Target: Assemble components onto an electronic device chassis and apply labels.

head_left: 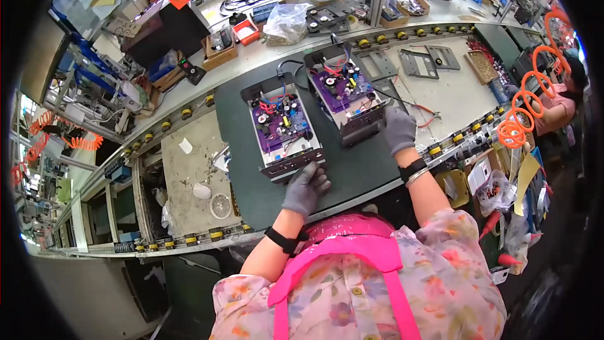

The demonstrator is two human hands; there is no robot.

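Two open metal electronics housings stand side by side on a dark green board (248, 198). Each has a purple circuit board inside, with coloured wires and small components. At the left housing (292, 165), my grey-gloved left hand (306, 189) rests against the lower edge of the black front panel, its fingers loosely bent and apart. My right hand (401, 131), also gloved, closes around the right end of the front panel of the right housing (362, 124); some of its fingertips are hidden. Black cables lead off the far ends of both housings.
A roller conveyor rail (216, 235) runs along the near edge. Pliers with red handles (434, 114) and grey plates (418, 65) lie to the right of the board. Beyond are a red bin (246, 32) and a plastic bag (286, 23). Orange coiled hoses (517, 126) hang near another person (557, 104).
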